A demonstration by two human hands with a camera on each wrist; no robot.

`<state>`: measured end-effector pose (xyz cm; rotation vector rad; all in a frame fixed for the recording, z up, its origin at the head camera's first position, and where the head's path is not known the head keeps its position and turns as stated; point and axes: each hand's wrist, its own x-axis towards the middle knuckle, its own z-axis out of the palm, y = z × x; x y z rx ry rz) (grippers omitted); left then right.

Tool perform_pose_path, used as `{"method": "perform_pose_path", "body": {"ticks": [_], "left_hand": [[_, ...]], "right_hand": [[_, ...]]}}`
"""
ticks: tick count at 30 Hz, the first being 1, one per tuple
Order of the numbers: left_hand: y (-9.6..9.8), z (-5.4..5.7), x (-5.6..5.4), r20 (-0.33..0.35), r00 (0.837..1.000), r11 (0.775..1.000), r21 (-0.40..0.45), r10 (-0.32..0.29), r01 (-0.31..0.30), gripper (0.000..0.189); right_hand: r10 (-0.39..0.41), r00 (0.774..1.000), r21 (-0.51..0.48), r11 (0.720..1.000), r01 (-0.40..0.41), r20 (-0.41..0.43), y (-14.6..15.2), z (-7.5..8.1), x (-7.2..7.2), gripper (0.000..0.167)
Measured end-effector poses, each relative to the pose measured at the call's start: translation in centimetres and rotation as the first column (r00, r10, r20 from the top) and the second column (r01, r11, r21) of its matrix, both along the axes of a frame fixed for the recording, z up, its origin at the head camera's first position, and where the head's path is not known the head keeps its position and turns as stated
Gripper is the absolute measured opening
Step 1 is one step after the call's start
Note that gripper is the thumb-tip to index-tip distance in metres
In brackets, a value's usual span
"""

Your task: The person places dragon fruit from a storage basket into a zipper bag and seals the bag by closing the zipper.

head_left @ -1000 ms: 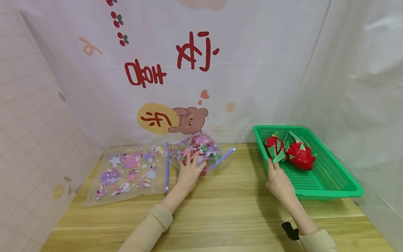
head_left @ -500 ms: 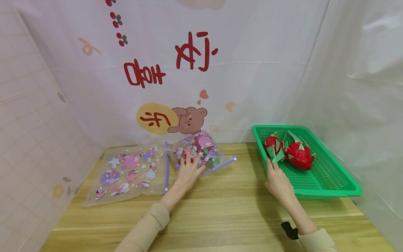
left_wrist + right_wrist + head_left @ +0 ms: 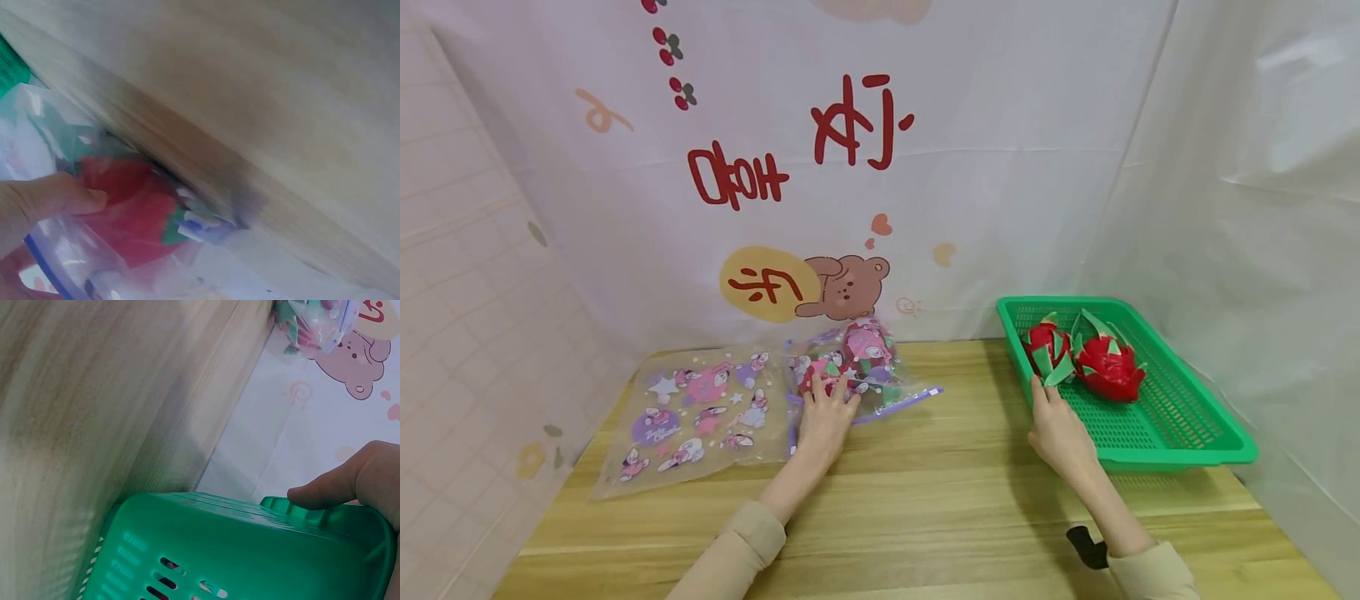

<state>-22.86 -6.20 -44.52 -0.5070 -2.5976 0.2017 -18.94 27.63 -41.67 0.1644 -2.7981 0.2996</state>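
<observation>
Fingers of the left hand (image 3: 826,423) grip the filled bag (image 3: 867,346) — it has slid left across the counter (image 3: 925,500) towards the flat bag (image 3: 700,417), likely being set aside — while the right hand (image 3: 1062,435) grips the basket (image 3: 1180,457) holding two red fruits (image 3: 1108,372).

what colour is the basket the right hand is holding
Green: the basket shows best in the head view.
</observation>
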Motion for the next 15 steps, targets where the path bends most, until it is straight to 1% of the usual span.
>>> {"method": "perform_pose_path", "body": {"ticks": [6,12,15], "left_hand": [[-0.8,0.0,0.3,0.055,0.995,0.996,0.041,0.082,-0.085,0.045],[-2.3,0.2,0.6,0.116,0.986,0.989,0.076,0.121,-0.131,0.046],[-3.3,0.4,0.9,0.112,0.985,0.987,0.078,0.130,-0.139,0.045]], "right_hand": [[0.015,1.000,0.004,1.000,-0.015,-0.025,0.1,-0.1,0.0,0.065],[0.025,0.999,0.011,1.000,-0.025,-0.044,0.2,-0.3,0.1,0.064],[0.027,0.999,0.012,1.000,-0.027,-0.043,0.3,-0.3,0.1,0.065]]}}
